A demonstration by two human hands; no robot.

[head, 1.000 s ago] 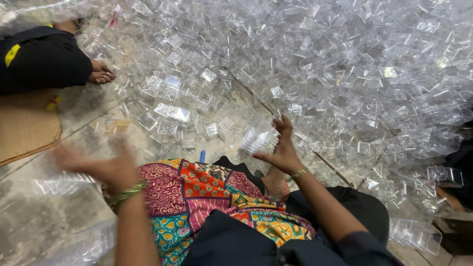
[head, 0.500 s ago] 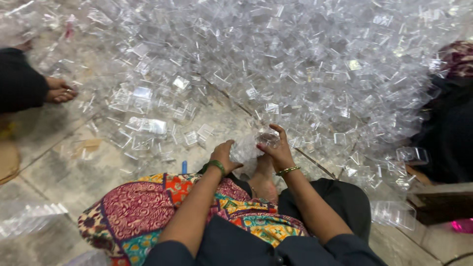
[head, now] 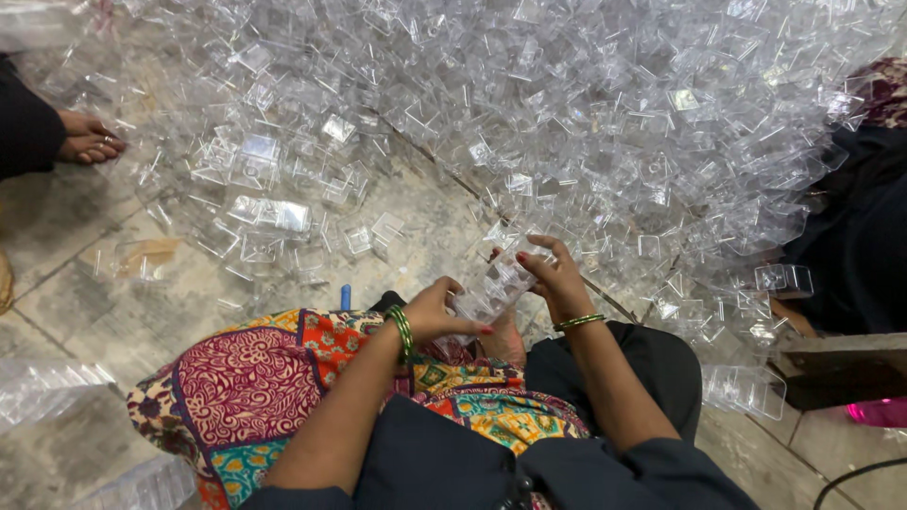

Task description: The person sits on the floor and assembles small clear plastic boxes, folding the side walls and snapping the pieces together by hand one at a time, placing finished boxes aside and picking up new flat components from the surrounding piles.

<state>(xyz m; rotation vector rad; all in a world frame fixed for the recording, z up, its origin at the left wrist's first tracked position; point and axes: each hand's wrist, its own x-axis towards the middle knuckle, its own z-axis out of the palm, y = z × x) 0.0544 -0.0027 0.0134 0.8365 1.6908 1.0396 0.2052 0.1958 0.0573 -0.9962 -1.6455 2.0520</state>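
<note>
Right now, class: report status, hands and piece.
Left hand and right hand both gripping one clear plastic piece. Heap of clear pieces just ahead.

The floor (head: pixel 113 312) is made of large grey stone tiles with a mottled, worn surface, and dark joints run between them at an angle. Far from the hands, a great heap of clear plastic boxes (head: pixel 586 104) covers most of the floor and reaches up to the top edge of the view. To the left of the hands, single clear boxes lie scattered on the bare tiles. Beyond the hands on the right side, a low wooden board (head: pixel 836 364) rests on the floor, and a small pink thing (head: pixel 879 412) shows just under it. The light is soft and even, and it makes many small white reflections on the plastic.
</note>
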